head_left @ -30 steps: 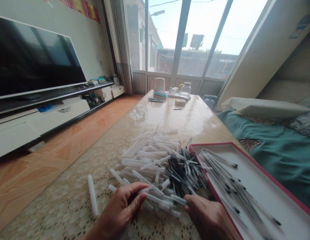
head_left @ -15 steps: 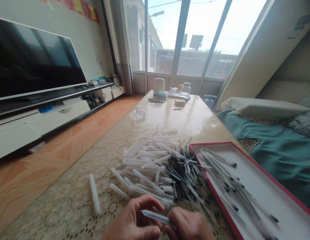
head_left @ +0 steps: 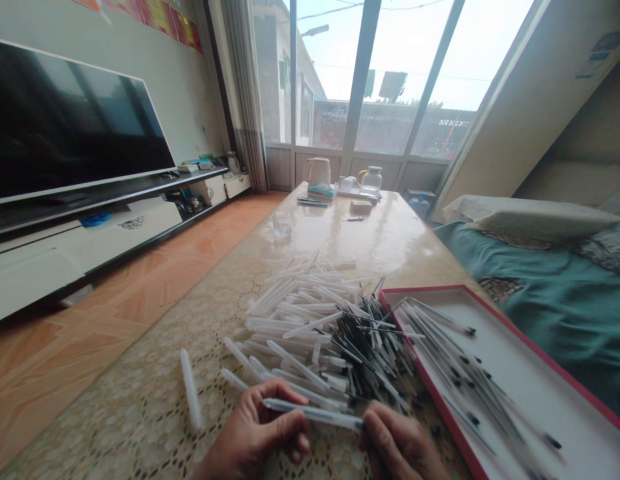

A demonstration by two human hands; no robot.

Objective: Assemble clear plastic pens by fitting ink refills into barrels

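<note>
The translucent pen barrel (head_left: 335, 418) is held roughly level between the two hands. Near its left end, it is pinched between thumb and index finger of the left hand (head_left: 250, 427); the narrow tip is exposed within the curve of that hand. The opposite end is gripped by the thumb and bent fingers of the right hand (head_left: 397, 437), by which it is covered, so its fitting cannot be made out. Both wrists are cut off by the lower edge of the view.

Directly beyond the left hand, a heap of white tubes (head_left: 295, 303) is spread; its nearest pieces are partly hidden by the fingers. Left of the same hand, a single white tube (head_left: 191, 390) is laid apart on the patterned tabletop (head_left: 135, 413). Ahead of the right hand, dark slender rods (head_left: 363, 340) are piled against the heap; individual rods are hard to separate by eye.

To the right of the right hand, a red-rimmed tray (head_left: 530, 342) is placed, its near part cut off. Thin sticks with black ends (head_left: 465, 360) are contained in it, blurred toward the near side. Farther ahead of both hands, a clear glass (head_left: 281, 227) is only faintly distinguishable.
</note>
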